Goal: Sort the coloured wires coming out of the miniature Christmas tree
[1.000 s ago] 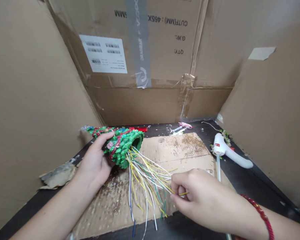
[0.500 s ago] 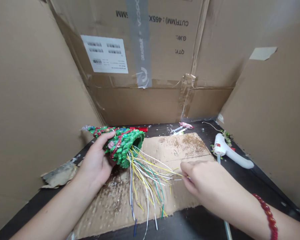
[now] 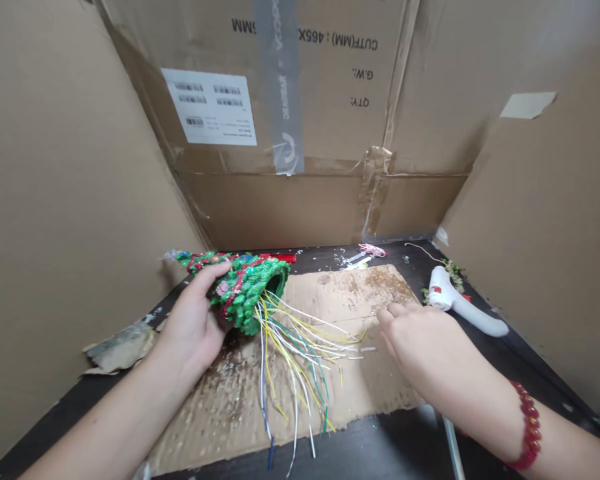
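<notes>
My left hand [image 3: 193,323] is closed around a green Christmas tree ornament [image 3: 253,287] with red garland, lying on its side. Its hollow base faces right. Out of that opening fans a bundle of thin white, yellow, green and blue wires [image 3: 300,353]. Right of the wire ends is my right hand [image 3: 415,340], apart from them, its fingers curled inward. Whatever its fingertips may hold is hidden. Short snipped bits of wire [image 3: 367,349] lie near the wire ends on a worn cardboard sheet [image 3: 375,393] under the work.
A white hot glue gun [image 3: 467,313] lies on the dark table at the right, with a glue stick [image 3: 453,443] below my right wrist. Behind the sheet are a red object [image 3: 283,258] and pink-white string [image 3: 373,250]. Tall cardboard walls [image 3: 290,213] enclose the back and sides.
My right hand has drawn back to the right, off the yellow wire it was pinching; that wire's end is now free. My left hand and the tree have stayed put.
</notes>
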Demonstrator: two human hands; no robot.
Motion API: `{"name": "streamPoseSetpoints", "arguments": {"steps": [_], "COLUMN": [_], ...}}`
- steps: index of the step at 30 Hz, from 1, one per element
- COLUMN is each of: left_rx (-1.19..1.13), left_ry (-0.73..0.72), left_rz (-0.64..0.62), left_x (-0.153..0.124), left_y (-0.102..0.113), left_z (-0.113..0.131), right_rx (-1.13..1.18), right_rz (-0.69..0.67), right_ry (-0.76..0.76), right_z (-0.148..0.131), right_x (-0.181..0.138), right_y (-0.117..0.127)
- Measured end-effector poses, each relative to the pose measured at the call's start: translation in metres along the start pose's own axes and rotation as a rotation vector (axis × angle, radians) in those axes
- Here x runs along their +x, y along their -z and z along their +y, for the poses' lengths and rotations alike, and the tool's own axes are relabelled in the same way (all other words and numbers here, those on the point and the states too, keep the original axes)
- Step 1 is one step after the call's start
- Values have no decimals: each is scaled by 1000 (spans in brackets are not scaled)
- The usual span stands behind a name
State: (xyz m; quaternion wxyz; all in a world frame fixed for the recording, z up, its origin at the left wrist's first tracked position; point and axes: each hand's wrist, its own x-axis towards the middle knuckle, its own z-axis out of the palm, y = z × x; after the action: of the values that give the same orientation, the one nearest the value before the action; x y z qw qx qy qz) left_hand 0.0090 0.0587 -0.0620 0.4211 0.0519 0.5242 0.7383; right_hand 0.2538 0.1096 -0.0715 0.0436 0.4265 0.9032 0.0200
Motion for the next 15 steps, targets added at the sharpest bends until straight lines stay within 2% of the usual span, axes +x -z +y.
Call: {"name": "streamPoseSetpoints", "arguments": {"steps": [4,9,15], "left_rx": [1,0,-3], "left_ry": [-1,-3,-4], "left_rz": [2,-4,-7], "left_x": [0,1,2], "left_y": [-1,-1,2], "left_z": [-1,-1,-1], "right_rx": [69,384,476], "right_rz": [62,182,218], "right_ry": [42,212,219], "right_z": [-2,-9,-7], "right_x": [-1,1,8], "right_y": [1,-11,-18]}}
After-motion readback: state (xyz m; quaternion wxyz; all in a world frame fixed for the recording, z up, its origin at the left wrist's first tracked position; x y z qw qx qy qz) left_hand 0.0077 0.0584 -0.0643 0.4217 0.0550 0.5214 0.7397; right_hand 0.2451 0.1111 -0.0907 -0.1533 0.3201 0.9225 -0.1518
